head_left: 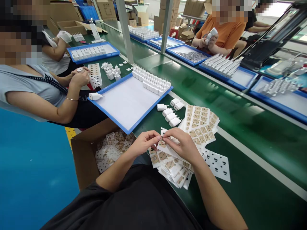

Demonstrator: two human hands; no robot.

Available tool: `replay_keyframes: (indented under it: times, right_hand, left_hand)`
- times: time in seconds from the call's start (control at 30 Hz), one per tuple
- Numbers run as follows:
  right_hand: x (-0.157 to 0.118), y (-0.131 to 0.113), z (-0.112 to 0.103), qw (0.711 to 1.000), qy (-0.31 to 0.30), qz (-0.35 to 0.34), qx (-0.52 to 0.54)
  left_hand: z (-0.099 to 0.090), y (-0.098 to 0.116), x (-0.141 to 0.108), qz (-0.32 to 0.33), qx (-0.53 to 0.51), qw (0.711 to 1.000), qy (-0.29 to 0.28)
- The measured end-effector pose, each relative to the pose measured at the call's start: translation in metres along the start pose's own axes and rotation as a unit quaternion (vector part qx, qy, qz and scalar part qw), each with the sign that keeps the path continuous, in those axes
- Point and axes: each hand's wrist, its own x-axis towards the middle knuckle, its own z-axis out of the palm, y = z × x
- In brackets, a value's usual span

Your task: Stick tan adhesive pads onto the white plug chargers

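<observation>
My left hand (147,142) pinches the near-left edge of a white sticker sheet (165,147) between thumb and fingers. Over the same sheet, my right hand (183,143) has its thumb and forefinger closed, their tips meeting the left fingertips. A small dark spot shows between the fingertips, too small to name. Under and around my hands lie sticker sheets (202,134) with tan rounded labels, some in a loose stack. A sheet with black marks (217,164) lies to the right. Just beyond my hands, several white plug chargers (172,116) rest on the green table.
A blue-rimmed tray (124,99) holds rows of white chargers at its far side. Below the table edge, a cardboard box (83,159) contains used sheets. A co-worker (35,89) sits at left; another, in orange (220,32), works across the table. Metal posts (166,25) rise from the table.
</observation>
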Motion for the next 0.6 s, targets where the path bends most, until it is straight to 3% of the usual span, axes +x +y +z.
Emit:
replay_keyframes:
  times: [0.4, 0.6]
  right_hand:
    - [-0.002, 0.001, 0.000, 0.999, -0.017, -0.030, 0.027]
    - [-0.001, 0.014, -0.012, 0.983, -0.061, -0.006, 0.175]
  left_hand:
    - [0.003, 0.002, -0.001, 0.027, 0.007, 1.000, -0.002]
    - [0.001, 0.001, -0.003, 0.034, 0.015, 0.999, 0.007]
